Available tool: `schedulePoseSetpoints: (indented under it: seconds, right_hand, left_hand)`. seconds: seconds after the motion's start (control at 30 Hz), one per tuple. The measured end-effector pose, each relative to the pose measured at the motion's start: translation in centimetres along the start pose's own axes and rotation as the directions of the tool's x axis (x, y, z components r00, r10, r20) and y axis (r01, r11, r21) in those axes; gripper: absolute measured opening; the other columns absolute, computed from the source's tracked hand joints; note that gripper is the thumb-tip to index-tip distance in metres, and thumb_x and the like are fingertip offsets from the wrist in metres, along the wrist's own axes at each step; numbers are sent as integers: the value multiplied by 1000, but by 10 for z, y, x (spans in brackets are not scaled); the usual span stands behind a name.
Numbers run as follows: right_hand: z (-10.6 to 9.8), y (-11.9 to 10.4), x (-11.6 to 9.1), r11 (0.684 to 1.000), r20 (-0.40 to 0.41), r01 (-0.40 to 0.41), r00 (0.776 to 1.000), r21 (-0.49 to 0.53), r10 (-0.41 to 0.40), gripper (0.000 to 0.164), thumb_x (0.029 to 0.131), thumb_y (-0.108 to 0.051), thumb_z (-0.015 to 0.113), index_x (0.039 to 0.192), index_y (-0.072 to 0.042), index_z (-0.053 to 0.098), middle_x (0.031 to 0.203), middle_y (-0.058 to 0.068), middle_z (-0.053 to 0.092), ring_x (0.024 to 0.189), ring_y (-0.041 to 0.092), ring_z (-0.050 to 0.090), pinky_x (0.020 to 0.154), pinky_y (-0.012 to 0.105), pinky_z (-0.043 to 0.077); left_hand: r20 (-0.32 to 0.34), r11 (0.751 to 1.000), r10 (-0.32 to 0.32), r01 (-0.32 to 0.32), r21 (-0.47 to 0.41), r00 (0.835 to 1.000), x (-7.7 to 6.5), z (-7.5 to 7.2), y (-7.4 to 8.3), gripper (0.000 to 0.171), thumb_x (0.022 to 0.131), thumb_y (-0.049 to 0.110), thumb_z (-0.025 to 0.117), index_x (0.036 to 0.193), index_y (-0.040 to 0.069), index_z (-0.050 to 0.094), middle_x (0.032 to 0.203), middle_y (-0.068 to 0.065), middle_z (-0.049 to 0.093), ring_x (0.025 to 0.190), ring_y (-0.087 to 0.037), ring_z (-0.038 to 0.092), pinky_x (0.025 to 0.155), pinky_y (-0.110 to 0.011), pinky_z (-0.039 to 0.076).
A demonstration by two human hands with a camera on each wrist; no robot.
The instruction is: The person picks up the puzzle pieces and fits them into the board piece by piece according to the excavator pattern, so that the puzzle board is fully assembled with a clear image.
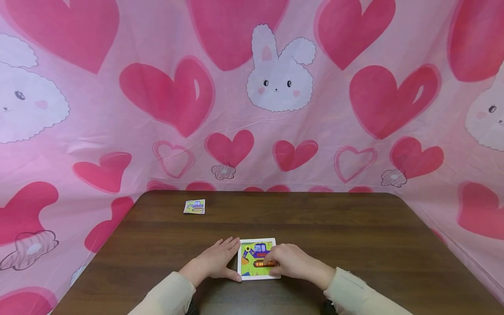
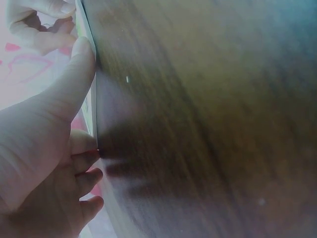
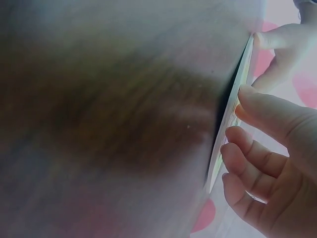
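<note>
A square picture puzzle (image 1: pixel 253 259) in a white frame lies flat on the table, showing a purple excavator on green. My left hand (image 1: pixel 218 260) rests along its left edge, fingers stretched forward to the upper corner and thumb at the lower corner. Over the right side, my right hand (image 1: pixel 295 262) bends its fingers onto the picture, the thumb against the frame. In the right wrist view, thumb and index finger come together at the frame's edge (image 3: pixel 230 114); the other fingers curl loosely. Whatever lies under the right fingertips is hidden.
A small card (image 1: pixel 194 206) with a similar excavator picture lies at the back left of the brown wooden table (image 1: pixel 334 223). Behind the table hangs a pink cloth (image 1: pixel 220 118) with hearts and rabbits.
</note>
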State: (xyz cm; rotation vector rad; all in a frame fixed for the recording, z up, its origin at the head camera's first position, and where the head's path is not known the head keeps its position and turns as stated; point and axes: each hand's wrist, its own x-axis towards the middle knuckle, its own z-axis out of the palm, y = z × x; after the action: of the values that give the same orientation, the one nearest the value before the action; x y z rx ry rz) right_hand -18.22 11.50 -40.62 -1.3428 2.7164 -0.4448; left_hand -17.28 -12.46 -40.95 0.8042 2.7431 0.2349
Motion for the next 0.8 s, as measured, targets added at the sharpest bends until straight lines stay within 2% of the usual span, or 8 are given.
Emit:
schedulePoseSetpoints:
  seconds: [0.23,0.43,0.67,0.8]
  right_hand:
    - [0,1,-1,1000,-22,7,1000,-16,-8,8,76,-18,76,77,-16,68,64,-16,46,58,1,40,51,16,34]
    - [2,1,-1,1000,-29,-1,1000,-22,0,9,76,-17,76,75,-17,67,63,-16,45,57,1,40,51,16,34]
    - [2,1,-1,1000,-33,-5,999,-8,5,10,76,-20,76,77,-17,67,63,-16,45,57,1,40,50,17,33]
    - [-8,8,-5,998,-105,-49,993,45,54,13,77,-22,75,87,-14,71,69,-15,52,58,2,44,51,18,37]
  left_hand:
    - [-5,1000,0,0,-1,1000,1,0,0,93,73,60,65,139,0,38,145,-13,33,133,-29,26,107,-46,21]
    - [-4,1000,3,-3,-13,1000,2,1,-3,93,72,60,65,139,0,38,145,-13,32,134,-29,26,107,-46,20]
    - [-15,988,11,-14,-153,1000,2,4,-10,96,72,57,68,141,0,33,147,-14,27,135,-30,22,107,-47,19]
    - [-53,971,3,-16,-239,999,-1,-1,-19,96,74,55,68,141,-2,30,148,-16,25,135,-31,21,106,-48,19]
